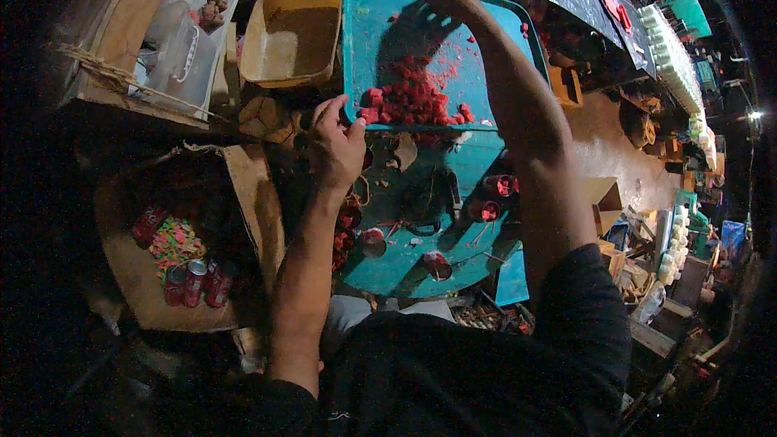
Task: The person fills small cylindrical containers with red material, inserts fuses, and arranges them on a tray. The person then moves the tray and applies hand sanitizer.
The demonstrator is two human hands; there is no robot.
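A teal tray (368, 40) with a raised rim is in front of me. Red crumbly chunks (417, 101) are heaped along its near edge, and finer red bits are scattered behind them. My left hand (336, 146) grips the tray's near left corner, with thumb and fingers at the rim. Stretched across the right side, my right hand (460, 2) is at the far rim. Its fingers are apart, with nothing visible in them, and they cast a shadow on the tray. Whether they touch the tray I cannot tell.
A yellowish tub (291, 36) stands left of the tray. Below it, a cardboard box (202, 311) holds red cans and small colourful pieces. Several cups with red contents (438, 265) sit on a round green table (388, 275). Rows of whitish items (673, 57) line the right.
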